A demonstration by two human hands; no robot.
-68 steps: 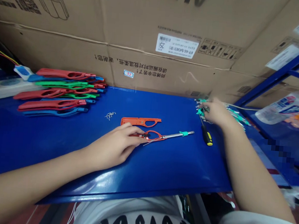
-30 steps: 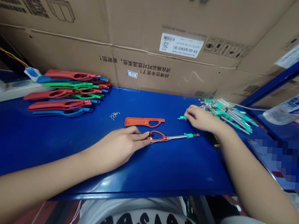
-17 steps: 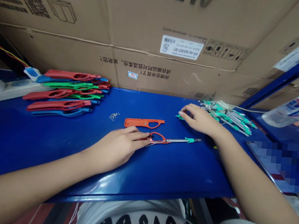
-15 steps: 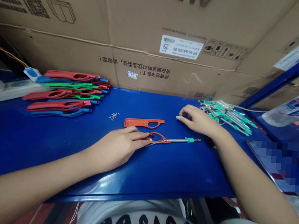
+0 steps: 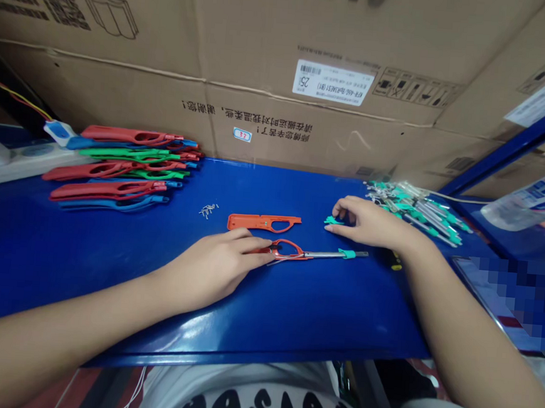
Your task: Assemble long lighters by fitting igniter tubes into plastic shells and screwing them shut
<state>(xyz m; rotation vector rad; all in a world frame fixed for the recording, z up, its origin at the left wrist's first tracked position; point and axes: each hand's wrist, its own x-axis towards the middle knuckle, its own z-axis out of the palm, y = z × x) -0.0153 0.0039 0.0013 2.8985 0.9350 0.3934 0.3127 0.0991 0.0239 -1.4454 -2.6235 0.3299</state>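
Note:
My left hand (image 5: pixel 230 257) presses its fingers round the handle end of an orange lighter half (image 5: pixel 291 256), hiding much of it. A metal tube (image 5: pixel 327 255) with a teal collar runs out of that half to the right, and a thin wire shows below the finger loop. Just beyond lies another orange half shell (image 5: pixel 264 223), hollow side up. My right hand (image 5: pixel 363 220) is over the table to the right, thumb apart from its curled fingers. Small teal plastic pieces (image 5: pixel 333 220) lie between thumb and fingertips; whether they are touched I cannot tell.
Several red, green and blue lighters (image 5: pixel 115 169) are stacked at the left. Small screws (image 5: pixel 208 210) lie beside the half shell. A heap of metal tubes with teal parts (image 5: pixel 423 209) is at the right. A big cardboard box (image 5: pixel 256 52) stands behind; a tablet-like device (image 5: pixel 483 283) lies far right.
My right hand has shifted slightly right, and small teal pieces now show at its fingertips. My left hand stays on the orange lighter half.

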